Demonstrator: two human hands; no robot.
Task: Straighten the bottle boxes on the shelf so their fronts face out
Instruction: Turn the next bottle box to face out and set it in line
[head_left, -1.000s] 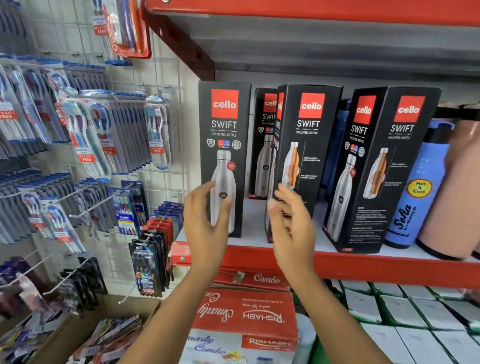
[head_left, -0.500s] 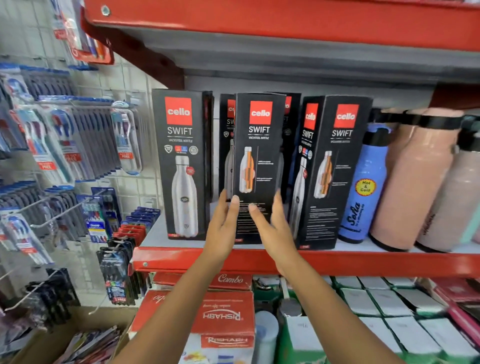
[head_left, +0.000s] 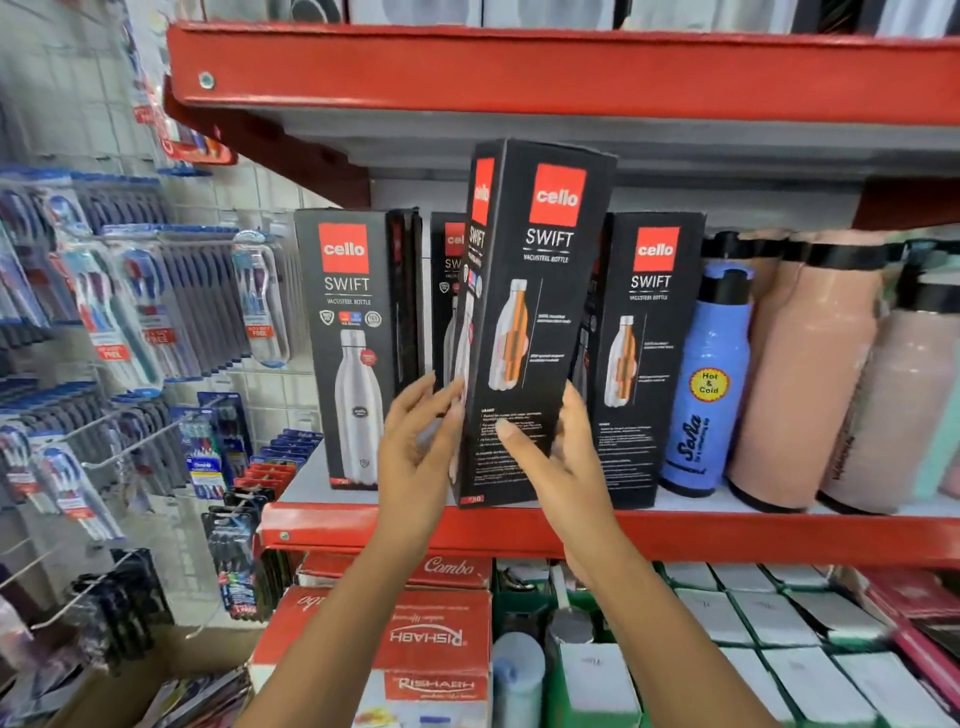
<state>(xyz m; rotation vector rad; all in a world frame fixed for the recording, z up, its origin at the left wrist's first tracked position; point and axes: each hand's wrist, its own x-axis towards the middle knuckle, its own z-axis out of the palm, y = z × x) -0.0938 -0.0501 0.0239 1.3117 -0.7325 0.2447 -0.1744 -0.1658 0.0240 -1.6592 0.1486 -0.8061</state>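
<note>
A tall black Cello Swift bottle box (head_left: 535, 291) is tilted at the front of the red shelf (head_left: 727, 535), its lower edge near the shelf lip. My right hand (head_left: 558, 457) grips its lower part, thumb across the face showing the orange cutaway bottle. My left hand (head_left: 421, 441) touches its left side with fingers spread. A second box (head_left: 353, 338) stands upright at the left, its steel-bottle front facing out. A third box (head_left: 644, 353) stands behind at the right showing its cutaway side. A fourth box (head_left: 451, 291) is mostly hidden behind the held one.
A blue bottle (head_left: 709, 379) and pink flasks (head_left: 810, 364) stand at the right of the shelf. The red upper shelf (head_left: 519, 78) hangs close above the boxes. Toothbrush packs (head_left: 130, 312) hang on a wire rack at left. Red cartons (head_left: 431, 634) and white boxes (head_left: 779, 623) lie below.
The middle box has come forward off the row and risen, tilting left at the top. My right hand has closed around its lower part; the left stays at its side.
</note>
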